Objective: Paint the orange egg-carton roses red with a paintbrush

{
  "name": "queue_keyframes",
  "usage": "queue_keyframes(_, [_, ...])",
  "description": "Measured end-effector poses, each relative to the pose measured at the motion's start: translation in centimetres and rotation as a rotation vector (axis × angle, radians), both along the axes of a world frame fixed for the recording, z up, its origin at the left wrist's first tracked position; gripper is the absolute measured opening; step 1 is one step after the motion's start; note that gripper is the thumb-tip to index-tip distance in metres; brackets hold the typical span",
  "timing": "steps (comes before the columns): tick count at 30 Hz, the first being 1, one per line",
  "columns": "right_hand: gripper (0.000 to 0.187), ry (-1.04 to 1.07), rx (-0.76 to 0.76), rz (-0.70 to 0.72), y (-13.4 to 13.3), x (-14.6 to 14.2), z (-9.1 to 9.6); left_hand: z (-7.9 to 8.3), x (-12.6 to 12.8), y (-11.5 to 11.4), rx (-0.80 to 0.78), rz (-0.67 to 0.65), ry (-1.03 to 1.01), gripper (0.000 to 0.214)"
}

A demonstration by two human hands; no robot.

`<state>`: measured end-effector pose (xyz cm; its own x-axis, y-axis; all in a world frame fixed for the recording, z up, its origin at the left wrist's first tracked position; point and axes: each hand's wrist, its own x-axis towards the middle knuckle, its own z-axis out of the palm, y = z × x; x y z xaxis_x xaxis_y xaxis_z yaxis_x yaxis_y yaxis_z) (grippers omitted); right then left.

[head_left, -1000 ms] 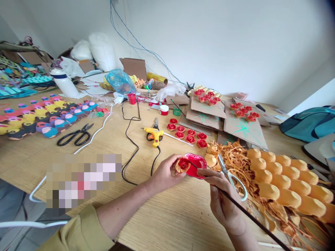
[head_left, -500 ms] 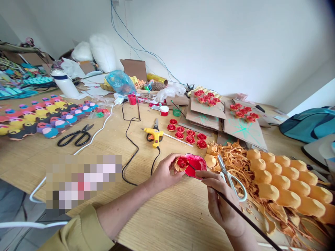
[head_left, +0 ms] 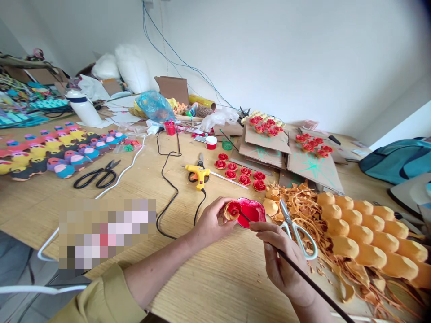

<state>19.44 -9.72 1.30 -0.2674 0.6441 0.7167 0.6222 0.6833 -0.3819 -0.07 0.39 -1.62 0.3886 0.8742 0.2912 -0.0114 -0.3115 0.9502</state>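
Between the fingers of my left hand [head_left: 215, 220] is a small paper rose [head_left: 233, 209], its middle painted red and its outer petals still orange in places. My right hand [head_left: 283, 255] grips a long dark paintbrush [head_left: 311, 280], whose tip reaches the rose's red petals. Just behind both hands lies a shallow dish of red paint [head_left: 253, 211], partly covered by them. Several red roses [head_left: 245, 180] sit on the table beyond the dish. White-handled scissors [head_left: 299, 233] lie close to the right of my right hand.
A yellow glue gun [head_left: 198, 175] with a black cord lies ahead. Orange egg-carton trays [head_left: 370, 229] and a heap of orange scraps [head_left: 303, 204] fill the right side. Black scissors [head_left: 101, 175] and painted egg cartons [head_left: 54, 152] are at left. Stacked cardboard [head_left: 266, 146] bears more roses.
My right hand and the brush have shifted slightly to the left. The rose in my left hand stays in nearly the same place, and its face looks a little more red.
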Motion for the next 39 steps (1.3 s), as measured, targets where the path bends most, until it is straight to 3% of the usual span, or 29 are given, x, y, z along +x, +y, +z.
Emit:
queue_keyframes(7, [0.036,0.054,0.039,0.008,0.1,0.5,-1.1,0.5,0.1,-0.3,-0.017,-0.009,0.040,0.036])
queue_keyframes(18, [0.030,0.047,-0.019,0.025,-0.1,-0.2,0.1,-0.1,0.1,0.3,-0.104,0.041,-0.057,0.039])
queue_keyframes(30, [0.020,-0.031,-0.004,-0.202,0.9,0.1,-0.1,-0.3,-0.2,0.6,-0.115,0.081,-0.055,0.042])
queue_keyframes(39, [0.015,-0.019,-0.045,-0.247,1.3,0.0,-0.6,-0.9,-0.1,0.8,-0.122,0.066,-0.041,0.046])
